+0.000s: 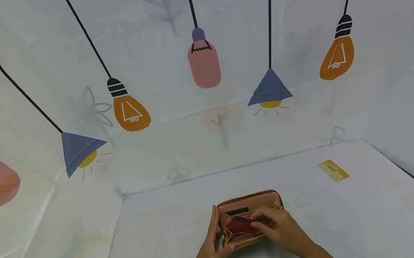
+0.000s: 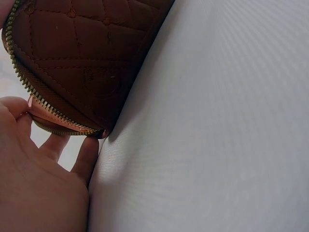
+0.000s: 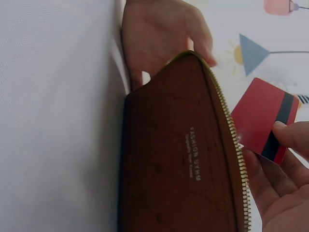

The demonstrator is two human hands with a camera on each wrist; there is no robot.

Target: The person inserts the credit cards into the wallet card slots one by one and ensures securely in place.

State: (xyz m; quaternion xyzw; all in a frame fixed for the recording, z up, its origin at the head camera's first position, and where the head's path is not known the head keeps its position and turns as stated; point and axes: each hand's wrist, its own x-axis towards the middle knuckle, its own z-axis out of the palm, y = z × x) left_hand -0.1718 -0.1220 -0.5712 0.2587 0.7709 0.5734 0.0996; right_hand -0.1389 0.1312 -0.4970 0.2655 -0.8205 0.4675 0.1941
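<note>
A brown quilted wallet [image 1: 244, 198] with a brass zipper [image 3: 240, 157] is unzipped on the white table, its pinkish compartments showing in the head view. My left hand [image 1: 205, 254] holds it by its left end, thumb along the near side and fingers at the left edge. Between thumb and fingers, my right hand [image 1: 285, 229] pinches a red card [image 3: 263, 113] with a black stripe. The card is tilted over the wallet's opening; in the right wrist view it stands clear of the zipper edge. Other cards or slots inside are partly hidden by that hand.
A yellow card [image 1: 333, 170] lies flat on the white table [image 1: 158, 230], to the right of and beyond the wallet. White sheeting [image 1: 178, 151] printed with lamps and bulbs rises behind and beside the table.
</note>
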